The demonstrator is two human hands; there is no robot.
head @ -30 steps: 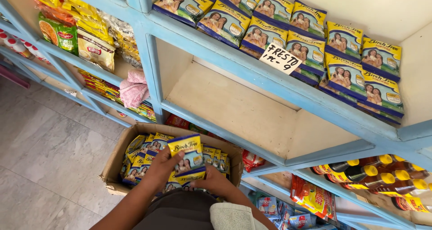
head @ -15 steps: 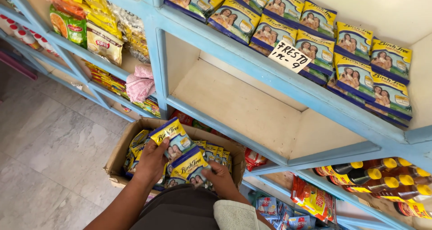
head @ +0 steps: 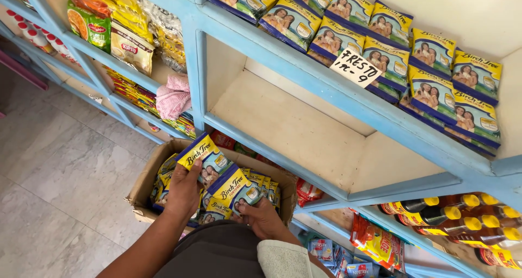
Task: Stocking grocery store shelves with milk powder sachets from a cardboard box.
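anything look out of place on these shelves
A pink cloth is wadded among the snack packets on the left shelf, odd among packaged goods. The middle shelf is bare while its neighbours are stocked.

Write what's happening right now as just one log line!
left hand: holds yellow-and-blue packet | right hand: holds second packet | cardboard box: more packets inside | blue shelf: bare

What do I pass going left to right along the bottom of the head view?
Cardboard box → left hand with a yellow and blue packet → right hand → red snack bag → yellow-capped bottles.
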